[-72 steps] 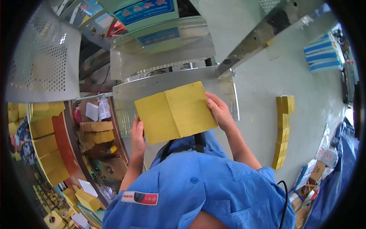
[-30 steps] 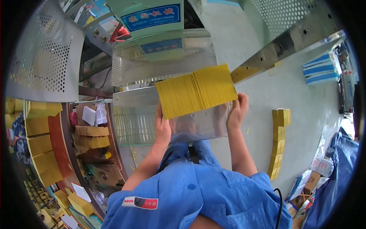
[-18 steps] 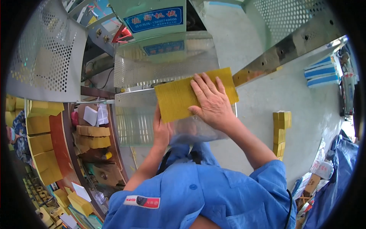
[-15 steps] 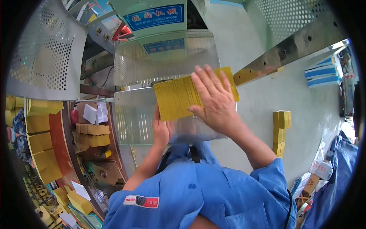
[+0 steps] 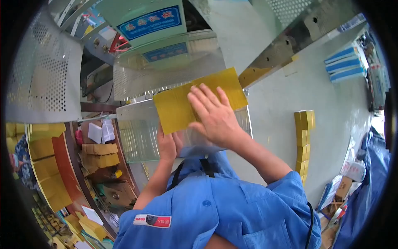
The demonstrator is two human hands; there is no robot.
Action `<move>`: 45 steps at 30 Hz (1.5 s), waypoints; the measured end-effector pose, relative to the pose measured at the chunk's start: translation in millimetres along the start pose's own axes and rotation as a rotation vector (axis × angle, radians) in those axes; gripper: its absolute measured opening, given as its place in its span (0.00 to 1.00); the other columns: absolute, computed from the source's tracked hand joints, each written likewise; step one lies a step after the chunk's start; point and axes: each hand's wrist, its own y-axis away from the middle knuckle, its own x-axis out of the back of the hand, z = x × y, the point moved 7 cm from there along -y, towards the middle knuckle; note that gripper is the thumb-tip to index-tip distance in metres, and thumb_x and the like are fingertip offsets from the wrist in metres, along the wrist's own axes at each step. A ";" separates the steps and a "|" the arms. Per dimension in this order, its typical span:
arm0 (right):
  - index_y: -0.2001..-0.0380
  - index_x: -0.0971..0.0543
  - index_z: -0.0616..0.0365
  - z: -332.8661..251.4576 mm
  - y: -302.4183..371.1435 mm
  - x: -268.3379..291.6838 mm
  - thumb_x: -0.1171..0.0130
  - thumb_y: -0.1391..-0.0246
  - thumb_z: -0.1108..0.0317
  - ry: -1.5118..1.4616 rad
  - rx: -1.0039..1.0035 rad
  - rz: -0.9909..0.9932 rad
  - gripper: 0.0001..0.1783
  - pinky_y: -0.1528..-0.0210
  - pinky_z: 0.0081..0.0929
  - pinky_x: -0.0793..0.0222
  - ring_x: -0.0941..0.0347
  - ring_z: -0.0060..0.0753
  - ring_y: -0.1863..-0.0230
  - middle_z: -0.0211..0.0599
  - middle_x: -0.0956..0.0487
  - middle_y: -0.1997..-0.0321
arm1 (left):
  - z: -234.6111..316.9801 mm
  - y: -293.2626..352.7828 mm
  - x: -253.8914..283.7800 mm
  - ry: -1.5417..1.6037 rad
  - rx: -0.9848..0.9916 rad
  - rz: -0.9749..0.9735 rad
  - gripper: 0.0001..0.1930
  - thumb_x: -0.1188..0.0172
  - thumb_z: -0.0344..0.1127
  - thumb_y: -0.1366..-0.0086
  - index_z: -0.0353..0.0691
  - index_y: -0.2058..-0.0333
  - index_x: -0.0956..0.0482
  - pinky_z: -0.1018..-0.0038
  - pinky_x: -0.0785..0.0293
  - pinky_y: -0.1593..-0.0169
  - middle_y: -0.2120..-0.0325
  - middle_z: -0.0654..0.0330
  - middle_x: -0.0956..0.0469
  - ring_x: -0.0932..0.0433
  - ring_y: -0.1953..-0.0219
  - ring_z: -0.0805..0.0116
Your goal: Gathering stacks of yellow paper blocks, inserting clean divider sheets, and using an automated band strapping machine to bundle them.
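A thick stack of yellow paper sheets [image 5: 172,106] lies slightly tilted across the front of a shiny metal machine tray [image 5: 134,128]. My right hand [image 5: 214,116] rests flat on the stack's upper face, its fingers stretched out toward the far edge. At the near left corner my left hand [image 5: 168,143] holds the stack from below. Its fingertips are partly hidden under the paper.
A perforated guard panel [image 5: 49,83] stands at the left, and a metal beam [image 5: 286,45] slants in from the upper right. Yellow paper blocks [image 5: 304,145] form a row on the floor. More blocks [image 5: 45,166] fill a bench at left. Blue-white bundles [image 5: 342,64] lie far right.
The ridged, line-covered face of the stack now looks smoother. Stack and both hands appear a little farther left, partly because the whole view has shifted.
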 end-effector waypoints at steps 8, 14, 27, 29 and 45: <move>0.47 0.27 0.59 115.4 103.1 -5.5 0.45 0.53 0.79 -0.514 -0.332 0.572 0.25 0.38 0.35 0.38 0.31 0.45 0.40 0.48 0.28 0.41 | 1.3 -12.7 10.2 -0.047 -0.080 -0.044 0.17 0.52 0.35 0.28 0.35 0.45 0.28 0.73 0.34 0.44 0.50 0.60 0.24 0.28 0.49 0.71; 0.42 0.33 0.61 139.1 82.8 -52.1 0.48 0.49 0.80 -1.305 -0.548 0.451 0.28 0.40 0.29 0.38 0.32 0.31 0.43 0.37 0.27 0.45 | 0.6 -15.9 9.0 0.045 -0.126 -0.044 0.18 0.52 0.37 0.27 0.35 0.44 0.29 0.73 0.37 0.41 0.48 0.60 0.26 0.30 0.45 0.71; 0.63 0.19 0.57 145.9 84.6 -37.8 0.42 0.48 0.76 -0.442 -0.388 0.506 0.09 0.56 0.33 0.26 0.22 0.41 0.59 0.39 0.19 0.59 | -4.9 -19.3 15.5 0.070 -0.141 -0.015 0.16 0.51 0.35 0.29 0.36 0.47 0.28 0.75 0.35 0.43 0.51 0.61 0.25 0.29 0.48 0.73; 0.64 0.19 0.56 147.8 85.3 -43.1 0.41 0.49 0.75 -0.375 -0.353 0.489 0.08 0.57 0.35 0.26 0.22 0.42 0.59 0.37 0.18 0.61 | -8.2 -20.5 18.7 0.103 -0.113 0.013 0.14 0.51 0.35 0.29 0.36 0.48 0.28 0.75 0.35 0.44 0.52 0.62 0.25 0.28 0.49 0.73; 0.69 0.21 0.59 150.8 95.3 -68.1 0.41 0.53 0.79 -0.320 -0.369 0.544 0.06 0.64 0.36 0.26 0.22 0.45 0.66 0.39 0.20 0.67 | -5.1 -19.8 19.7 0.084 -0.097 0.026 0.14 0.51 0.35 0.30 0.36 0.49 0.27 0.77 0.34 0.47 0.54 0.61 0.24 0.27 0.51 0.73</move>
